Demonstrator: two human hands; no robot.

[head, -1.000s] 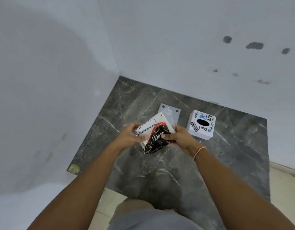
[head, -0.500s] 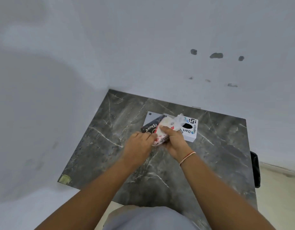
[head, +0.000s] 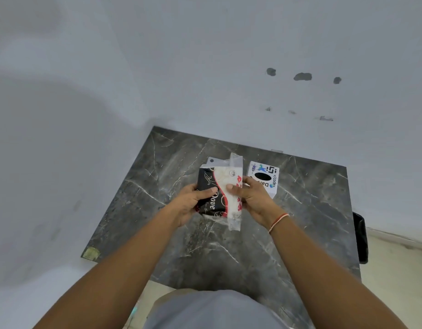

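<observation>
**A:** What had the fingers got hold of?

**B:** The thumb of the left hand (head: 189, 201) lay across the black face of the packet (head: 218, 186), with its other fingers curled round the edge at nine o'clock. The right hand (head: 251, 198) mirrored it. Its thumb pressed the white panel and its fingers wrapped the edge at three o'clock. Both hands were closed on the packet, neither tightly.

**A:** And where was the packet?

**B:** It was held between the two hands over the far half of the marble table (head: 229, 255), and it looked lifted clear of the top. A flat grey plate (head: 211, 160) showed just behind it at twelve o'clock. A white box (head: 264, 172) with a black oval opening stood at two o'clock, beside the right fingers. I couldn't tell whether they touched it.

**A:** How would it handle?

**B:** I judged it light and soft, a filmy plastic wrap over something that gives. The film looked slick and crinkly, so the sealed end flaps would be poor handles. The long side edges near the middle, where the hands were, seemed the best place to hold it.

**A:** Which way did it point?

**B:** Its long axis ran from twelve to six o'clock, leaning slightly. There was a clear flap at each end, and the lettering ran down toward six.
</observation>
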